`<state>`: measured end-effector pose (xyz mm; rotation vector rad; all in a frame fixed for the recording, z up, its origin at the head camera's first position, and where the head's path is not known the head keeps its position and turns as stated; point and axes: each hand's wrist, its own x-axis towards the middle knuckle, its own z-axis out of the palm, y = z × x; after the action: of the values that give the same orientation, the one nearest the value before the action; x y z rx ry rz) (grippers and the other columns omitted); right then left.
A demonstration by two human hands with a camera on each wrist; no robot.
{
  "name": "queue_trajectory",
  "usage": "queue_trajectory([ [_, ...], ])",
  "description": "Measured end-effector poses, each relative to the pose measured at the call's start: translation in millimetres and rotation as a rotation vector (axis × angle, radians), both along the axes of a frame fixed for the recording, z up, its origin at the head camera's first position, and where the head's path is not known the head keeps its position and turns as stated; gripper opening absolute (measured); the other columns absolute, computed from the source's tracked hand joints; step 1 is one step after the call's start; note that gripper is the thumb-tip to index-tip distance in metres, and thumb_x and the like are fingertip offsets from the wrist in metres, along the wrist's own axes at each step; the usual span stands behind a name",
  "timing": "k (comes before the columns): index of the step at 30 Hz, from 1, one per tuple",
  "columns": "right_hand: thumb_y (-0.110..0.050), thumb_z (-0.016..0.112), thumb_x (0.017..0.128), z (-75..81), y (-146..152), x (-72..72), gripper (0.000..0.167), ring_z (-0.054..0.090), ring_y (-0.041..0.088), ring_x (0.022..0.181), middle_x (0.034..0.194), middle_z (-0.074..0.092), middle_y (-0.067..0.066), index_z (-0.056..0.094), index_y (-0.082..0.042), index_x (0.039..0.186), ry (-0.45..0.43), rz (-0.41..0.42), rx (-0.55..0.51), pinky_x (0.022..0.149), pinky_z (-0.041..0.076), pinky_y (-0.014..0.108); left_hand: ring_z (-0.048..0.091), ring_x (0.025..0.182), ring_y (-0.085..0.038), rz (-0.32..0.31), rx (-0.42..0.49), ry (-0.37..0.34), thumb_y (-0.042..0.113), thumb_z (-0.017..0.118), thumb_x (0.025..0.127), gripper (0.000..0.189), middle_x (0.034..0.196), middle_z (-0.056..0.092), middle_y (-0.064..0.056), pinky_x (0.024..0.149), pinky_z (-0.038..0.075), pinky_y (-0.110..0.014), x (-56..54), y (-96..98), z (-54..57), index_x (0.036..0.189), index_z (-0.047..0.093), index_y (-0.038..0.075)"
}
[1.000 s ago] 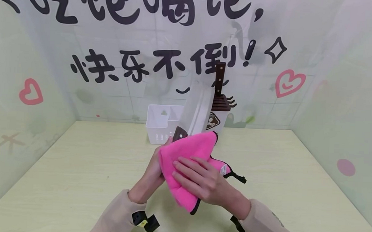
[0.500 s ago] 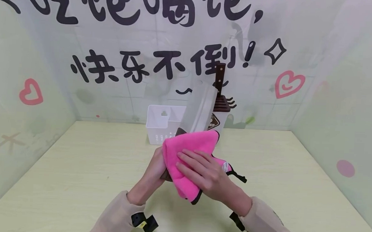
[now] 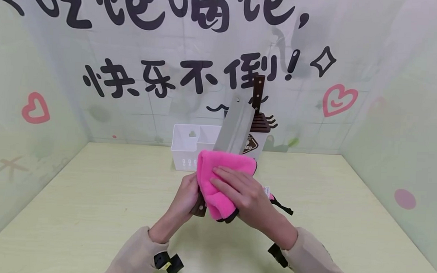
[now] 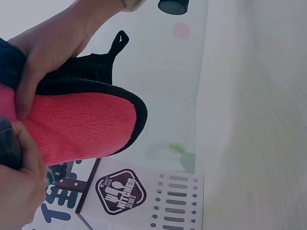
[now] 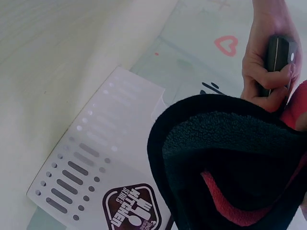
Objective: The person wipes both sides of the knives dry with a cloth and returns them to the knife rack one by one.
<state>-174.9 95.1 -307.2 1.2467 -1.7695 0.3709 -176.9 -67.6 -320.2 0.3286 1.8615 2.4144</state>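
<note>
My left hand (image 3: pixel 183 197) grips the dark wooden handle (image 3: pixel 200 209) of a kitchen cleaver, whose butt shows below the fist. Its broad steel blade (image 3: pixel 234 127) points up and leans slightly right. A pink cloth (image 3: pixel 210 184) with black edging lies over the lower blade and the upper handle, hiding both. My right hand (image 3: pixel 250 197) holds this cloth against the cleaver, fingers across its front. Seen from the left wrist, the right thumb presses the cloth (image 4: pixel 81 124) from the other side. The right wrist view shows the left fingers (image 5: pixel 264 79) curled round the handle.
Behind the hands stands a white utensil holder (image 3: pixel 185 149) with perforated walls. Beside it, a white knife block (image 3: pixel 252 150) with a brown slotted top holds an upright brown-handled knife (image 3: pixel 258 93). Both stand on a pale wood-grain table (image 3: pixel 91 204) near the lettered back wall.
The cloth and my right hand have slid slightly upward over the cleaver, covering the handle's top. More of the handle's butt shows now, and the blade tip has shifted a little right.
</note>
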Motion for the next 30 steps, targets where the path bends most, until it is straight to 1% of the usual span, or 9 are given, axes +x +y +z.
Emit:
queue_trajectory([
  [5, -0.02, 0.063, 0.083, 1.5, 1.9, -2.0, 0.032, 0.055, 0.024, 0.106, 0.112, 0.06, 0.014, 0.061, -0.002, 0.11, -0.022, -0.024, -0.001, 0.087, 0.047, 0.033, 0.041, 0.042, -0.012, -0.054, 0.014, 0.015, 0.02, 0.029, 0.098, 0.034, 0.061, 0.051, -0.003, 0.04, 0.038, -0.021, 0.2, -1.3, -1.8, 0.084, 0.053, 0.001],
  [8, -0.019, 0.068, 0.079, 2.5, 4.0, -3.7, 0.035, 0.056, 0.024, 0.104, 0.112, 0.06, 0.014, 0.062, -0.002, 0.109, -0.034, -0.036, -0.008, 0.086, 0.047, 0.034, 0.04, 0.041, -0.012, -0.088, 0.026, 0.039, 0.024, 0.03, 0.098, 0.034, 0.06, 0.05, -0.003, 0.04, 0.037, -0.021, -0.2, -1.7, -3.1, 0.083, 0.053, 0.004],
  [13, -0.009, 0.067, 0.078, 3.7, 8.0, -7.8, 0.029, 0.059, 0.026, 0.097, 0.11, 0.06, 0.013, 0.063, -0.002, 0.107, -0.035, -0.046, -0.044, 0.084, 0.049, 0.035, 0.041, 0.042, -0.012, -0.153, 0.044, 0.078, 0.03, 0.031, 0.098, 0.035, 0.061, 0.047, -0.004, 0.041, 0.037, -0.02, -0.2, -2.5, -3.7, 0.085, 0.053, 0.005],
  [16, -0.006, 0.068, 0.077, 4.4, 10.1, -11.5, 0.03, 0.059, 0.027, 0.095, 0.109, 0.06, 0.013, 0.063, -0.001, 0.106, -0.037, -0.05, -0.062, 0.082, 0.049, 0.036, 0.04, 0.043, -0.011, -0.166, 0.045, 0.071, 0.03, 0.031, 0.098, 0.035, 0.062, 0.046, -0.006, 0.042, 0.038, -0.019, 0.6, -2.7, -3.2, 0.087, 0.052, 0.004],
  [20, -0.003, 0.075, 0.068, 3.6, 13.4, -17.1, 0.04, 0.059, 0.028, 0.095, 0.109, 0.06, 0.014, 0.062, -0.001, 0.106, -0.059, -0.068, -0.078, 0.082, 0.049, 0.038, 0.04, 0.044, -0.011, -0.174, 0.027, 0.058, 0.031, 0.031, 0.098, 0.036, 0.062, 0.046, -0.005, 0.042, 0.038, -0.018, 2.0, -2.2, -2.2, 0.089, 0.05, 0.002],
  [22, -0.003, 0.076, 0.066, 2.8, 14.9, -18.7, 0.043, 0.059, 0.029, 0.096, 0.109, 0.059, 0.014, 0.062, 0.0, 0.106, -0.074, -0.075, -0.079, 0.083, 0.049, 0.038, 0.041, 0.044, -0.01, -0.182, 0.018, 0.057, 0.032, 0.031, 0.098, 0.037, 0.063, 0.046, -0.004, 0.042, 0.038, -0.018, 2.6, -1.9, -2.0, 0.09, 0.049, 0.001],
  [24, -0.003, 0.076, 0.067, 2.2, 15.8, -19.3, 0.042, 0.058, 0.029, 0.097, 0.109, 0.059, 0.015, 0.062, 0.0, 0.106, -0.077, -0.072, -0.078, 0.083, 0.049, 0.039, 0.041, 0.044, -0.01, -0.187, 0.013, 0.057, 0.032, 0.031, 0.098, 0.037, 0.062, 0.046, -0.004, 0.042, 0.038, -0.018, 2.9, -1.6, -2.0, 0.09, 0.049, 0.001],
  [26, -0.006, 0.073, 0.071, 1.9, 16.1, -19.0, 0.038, 0.058, 0.028, 0.098, 0.11, 0.059, 0.014, 0.062, -0.001, 0.106, -0.079, -0.076, -0.07, 0.084, 0.048, 0.039, 0.041, 0.044, -0.01, -0.187, 0.013, 0.055, 0.031, 0.032, 0.098, 0.036, 0.062, 0.046, -0.004, 0.042, 0.038, -0.018, 3.2, -1.6, -1.8, 0.091, 0.049, 0.001],
  [30, -0.009, 0.07, 0.076, 2.4, 15.3, -18.4, 0.032, 0.059, 0.028, 0.097, 0.108, 0.06, 0.014, 0.063, -0.001, 0.106, -0.038, -0.09, -0.055, 0.083, 0.049, 0.038, 0.04, 0.044, -0.011, -0.177, 0.01, 0.048, 0.031, 0.031, 0.098, 0.036, 0.062, 0.046, -0.005, 0.041, 0.038, -0.018, 3.1, -2.0, -1.0, 0.091, 0.049, 0.0],
])
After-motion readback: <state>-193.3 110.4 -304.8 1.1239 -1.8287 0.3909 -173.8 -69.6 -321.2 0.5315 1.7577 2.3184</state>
